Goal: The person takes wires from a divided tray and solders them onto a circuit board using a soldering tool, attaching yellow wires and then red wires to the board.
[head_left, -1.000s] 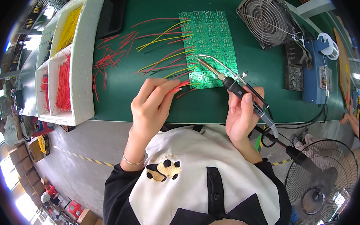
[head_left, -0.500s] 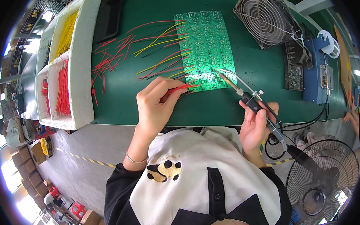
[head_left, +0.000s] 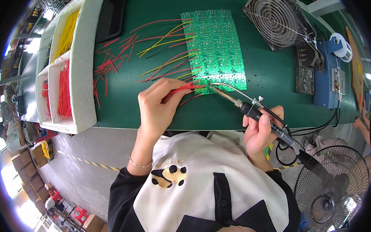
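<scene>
The left hand (head_left: 158,105) pinches red wires (head_left: 181,90) at the green circuit board (head_left: 216,47) — the right hand (head_left: 261,131) grips a soldering iron (head_left: 250,111), tip near their ends.

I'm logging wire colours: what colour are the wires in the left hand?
The wires in the left hand are red, showing best in the head view.

Bright light — glare on the circuit board (head_left: 215,51) (left windows (head_left: 29,213) blown out) — edges bent and dark.
</scene>
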`<state>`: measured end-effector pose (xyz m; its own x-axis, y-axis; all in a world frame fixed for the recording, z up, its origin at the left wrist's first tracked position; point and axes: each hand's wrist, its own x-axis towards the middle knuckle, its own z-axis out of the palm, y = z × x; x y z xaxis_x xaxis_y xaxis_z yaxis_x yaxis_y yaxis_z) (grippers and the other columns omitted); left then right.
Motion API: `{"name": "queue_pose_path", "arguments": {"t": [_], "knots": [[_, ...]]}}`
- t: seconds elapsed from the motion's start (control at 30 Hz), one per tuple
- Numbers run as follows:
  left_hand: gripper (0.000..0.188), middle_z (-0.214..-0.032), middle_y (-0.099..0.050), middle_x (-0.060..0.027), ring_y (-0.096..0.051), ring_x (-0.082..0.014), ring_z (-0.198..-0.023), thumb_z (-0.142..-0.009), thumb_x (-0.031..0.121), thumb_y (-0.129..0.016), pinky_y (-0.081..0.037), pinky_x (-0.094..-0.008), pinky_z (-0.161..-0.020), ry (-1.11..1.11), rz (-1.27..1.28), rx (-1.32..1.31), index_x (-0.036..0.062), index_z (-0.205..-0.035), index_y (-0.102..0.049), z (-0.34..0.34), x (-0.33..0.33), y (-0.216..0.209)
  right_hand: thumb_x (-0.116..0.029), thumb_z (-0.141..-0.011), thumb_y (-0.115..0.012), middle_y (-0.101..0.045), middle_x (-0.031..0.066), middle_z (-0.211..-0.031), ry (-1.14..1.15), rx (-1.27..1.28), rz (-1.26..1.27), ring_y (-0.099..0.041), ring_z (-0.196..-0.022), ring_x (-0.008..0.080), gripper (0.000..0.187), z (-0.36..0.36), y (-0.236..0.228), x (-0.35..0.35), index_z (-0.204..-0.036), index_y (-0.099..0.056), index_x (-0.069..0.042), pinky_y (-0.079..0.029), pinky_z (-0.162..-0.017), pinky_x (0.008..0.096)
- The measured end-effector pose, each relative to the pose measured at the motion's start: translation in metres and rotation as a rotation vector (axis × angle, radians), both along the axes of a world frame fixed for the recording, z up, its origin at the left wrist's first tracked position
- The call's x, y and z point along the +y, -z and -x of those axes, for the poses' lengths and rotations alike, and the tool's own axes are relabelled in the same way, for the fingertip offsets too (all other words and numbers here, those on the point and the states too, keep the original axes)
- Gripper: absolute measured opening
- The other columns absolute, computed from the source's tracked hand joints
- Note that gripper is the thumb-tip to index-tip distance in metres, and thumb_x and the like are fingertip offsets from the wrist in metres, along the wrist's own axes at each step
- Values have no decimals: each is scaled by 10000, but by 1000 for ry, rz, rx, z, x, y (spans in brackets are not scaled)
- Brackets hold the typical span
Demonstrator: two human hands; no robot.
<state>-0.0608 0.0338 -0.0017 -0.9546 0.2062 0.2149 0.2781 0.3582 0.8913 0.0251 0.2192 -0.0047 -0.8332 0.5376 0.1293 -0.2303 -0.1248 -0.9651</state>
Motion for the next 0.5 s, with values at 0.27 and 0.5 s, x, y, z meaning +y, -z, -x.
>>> {"name": "queue_pose_path", "arguments": {"t": [0.27, 0.5], "knots": [[96, -731, -623, -66, -550, -89, -599, -695, -66, -650, -441, -194, -530, -9, -34, -56, -30, -781, -631, 1, 0, -1, -230, -843, -504, -350, 3, -511, -16, 6, 5, -321, -425, 68, 231, 2, -1, -1, -779, -370, -52, -327, -399, 240], [98, -752, -628, -53, -561, -56, -631, -708, -73, -647, -456, -171, -544, 7, -43, -56, -35, -797, -632, 2, -2, 3, -197, -846, -495, -372, 11, -544, -25, -12, 9, -342, -441, 69, 199, 1, 1, 0, -787, -375, -50, -335, -409, 241]]}}
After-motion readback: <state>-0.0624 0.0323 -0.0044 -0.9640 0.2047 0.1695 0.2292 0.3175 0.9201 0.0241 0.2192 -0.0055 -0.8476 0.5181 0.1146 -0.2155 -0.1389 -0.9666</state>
